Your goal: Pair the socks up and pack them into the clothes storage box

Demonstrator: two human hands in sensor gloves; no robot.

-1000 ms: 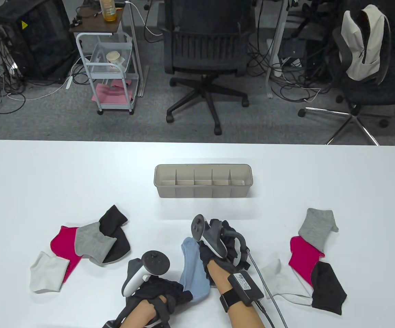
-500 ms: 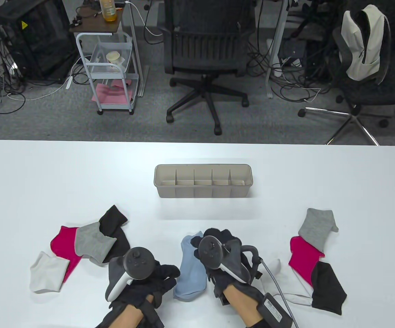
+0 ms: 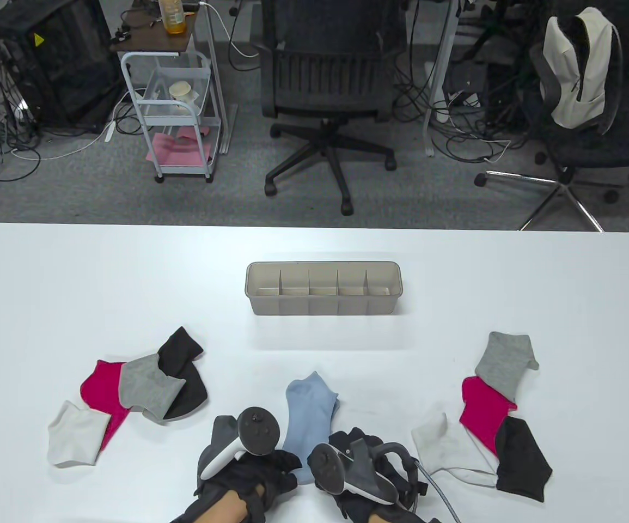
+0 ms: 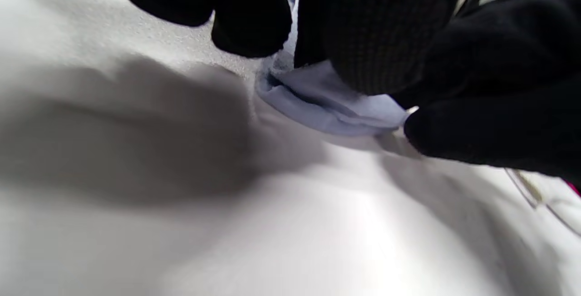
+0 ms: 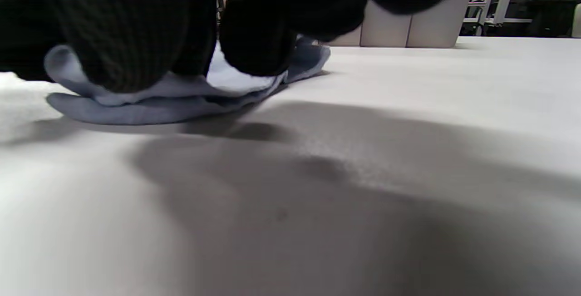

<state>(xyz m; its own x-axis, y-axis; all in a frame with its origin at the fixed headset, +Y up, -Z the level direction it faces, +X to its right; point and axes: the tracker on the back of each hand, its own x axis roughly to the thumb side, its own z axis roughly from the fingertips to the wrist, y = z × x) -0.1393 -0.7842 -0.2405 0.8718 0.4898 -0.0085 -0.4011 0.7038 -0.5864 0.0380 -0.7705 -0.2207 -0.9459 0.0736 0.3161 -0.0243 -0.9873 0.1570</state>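
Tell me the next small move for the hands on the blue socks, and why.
Probably fold or roll the blue socks from the near end toward the toes. Both the left hand and right hand grip that end, the two layers lie stacked in the right wrist view, and the storage box compartments look narrow.

The storage box (image 3: 323, 289) sits mid-bench (image 3: 74, 283). Nearer the person, one sock pile (image 3: 134, 389) lies left, another sock pile (image 3: 491, 414) right, and a stacked sock pair (image 3: 310, 417) lies between them.
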